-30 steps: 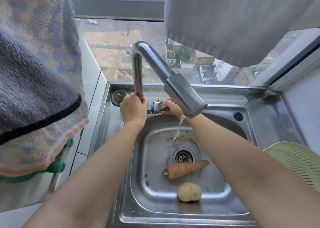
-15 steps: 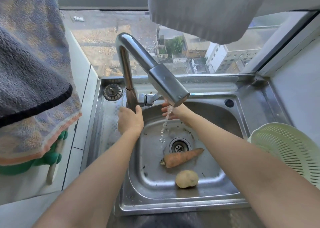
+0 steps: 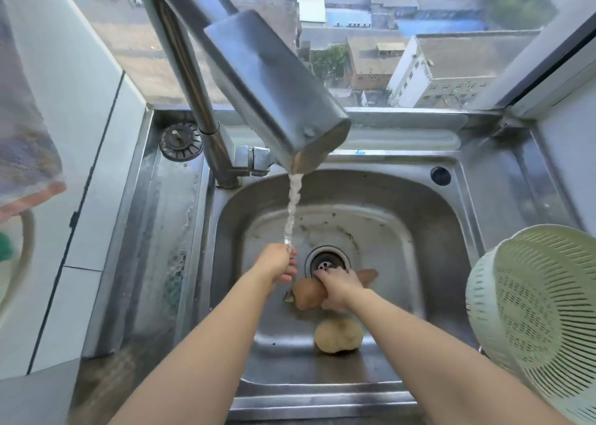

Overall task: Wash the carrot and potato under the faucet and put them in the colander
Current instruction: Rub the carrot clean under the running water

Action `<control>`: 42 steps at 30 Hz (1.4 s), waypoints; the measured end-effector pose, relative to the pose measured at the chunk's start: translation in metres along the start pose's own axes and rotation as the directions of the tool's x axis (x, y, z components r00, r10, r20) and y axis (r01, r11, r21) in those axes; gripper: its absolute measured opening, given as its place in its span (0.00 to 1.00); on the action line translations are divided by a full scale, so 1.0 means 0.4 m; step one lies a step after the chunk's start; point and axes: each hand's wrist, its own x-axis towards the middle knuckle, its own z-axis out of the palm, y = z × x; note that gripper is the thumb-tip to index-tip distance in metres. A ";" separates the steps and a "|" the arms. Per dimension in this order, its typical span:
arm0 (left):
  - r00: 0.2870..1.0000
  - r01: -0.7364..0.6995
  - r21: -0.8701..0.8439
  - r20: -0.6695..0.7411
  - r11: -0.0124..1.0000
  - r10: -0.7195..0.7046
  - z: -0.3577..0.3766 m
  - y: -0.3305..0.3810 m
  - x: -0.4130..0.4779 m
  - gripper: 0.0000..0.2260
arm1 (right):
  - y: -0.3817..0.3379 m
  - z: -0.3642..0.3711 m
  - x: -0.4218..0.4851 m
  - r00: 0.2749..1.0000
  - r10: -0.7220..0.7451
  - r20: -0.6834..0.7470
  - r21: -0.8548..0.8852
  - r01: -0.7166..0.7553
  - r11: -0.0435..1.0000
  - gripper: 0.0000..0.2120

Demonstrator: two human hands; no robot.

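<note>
Head view: right hand (image 3: 338,290) grips carrot (image 3: 306,293) in sink (image 3: 435,231)

Left hand (image 3: 278,263), fingers loosely bent and holding nothing, sits under the faucet's (image 3: 274,95) stream (image 3: 293,211). Just right of it, the carrot lies by the drain, with the right hand's fingers wrapped round its middle. The potato (image 3: 338,336) lies nearer, apart from both hands. The colander (image 3: 541,311) stands beside the sink's right edge.

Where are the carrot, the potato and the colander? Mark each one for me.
carrot (image 3: 308,292): head view, on its bare thick end, toward the left.
potato (image 3: 338,336): head view, on the middle of its upper side.
colander (image 3: 532,311): head view, on its perforated wall.
</note>
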 end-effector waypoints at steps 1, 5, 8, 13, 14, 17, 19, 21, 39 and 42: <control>1.000 -0.003 -0.032 0.007 0.999 0.003 -0.001 -0.003 0.005 0.14 | -0.003 0.013 0.005 1.000 -0.016 -0.006 -0.048 0.016 0.999 0.33; 0.995 -0.056 0.006 -0.079 0.998 0.057 -0.010 -0.028 0.013 0.12 | 0.006 0.004 0.004 0.994 -0.094 -0.054 -0.088 0.089 0.992 0.33; 0.972 -0.113 0.002 -0.205 0.994 0.111 -0.013 -0.043 0.000 0.15 | 0.004 -0.068 -0.017 0.975 -0.105 -0.196 0.137 0.133 0.982 0.30; 0.983 -0.122 -0.338 -0.170 0.933 0.066 -0.023 -0.018 -0.082 0.25 | -0.065 -0.217 -0.120 0.959 -0.064 -0.276 0.694 0.245 0.677 0.25; 0.989 -0.132 -0.389 -0.119 0.912 0.092 -0.020 -0.003 -0.098 0.22 | -0.092 -0.240 -0.150 0.966 -0.056 -0.252 0.789 0.239 0.566 0.27; 0.976 -0.218 -0.491 -0.097 0.844 0.195 -0.009 0.038 -0.149 0.14 | -0.168 -0.275 -0.218 0.992 -0.061 -0.114 0.947 0.127 0.294 0.31; 0.963 -0.268 -0.574 -0.193 0.774 0.190 -0.016 0.065 -0.170 0.12 | -0.205 -0.285 -0.256 0.996 -0.083 0.015 0.982 0.001 0.190 0.35; 0.976 -0.189 -0.663 -0.208 0.724 0.064 -0.035 0.080 -0.166 0.17 | -0.221 -0.288 -0.285 0.986 -0.136 0.098 0.988 -0.080 0.130 0.34; 0.918 -0.360 -0.444 -0.325 0.821 0.226 0.005 0.065 -0.184 0.19 | -0.242 -0.286 -0.307 0.993 0.078 -0.085 0.955 0.059 0.290 0.34; 0.937 -0.281 -0.580 -0.338 0.765 0.088 -0.013 0.089 -0.182 0.15 | -0.233 -0.289 -0.322 0.999 -0.033 -0.029 0.978 0.035 0.207 0.32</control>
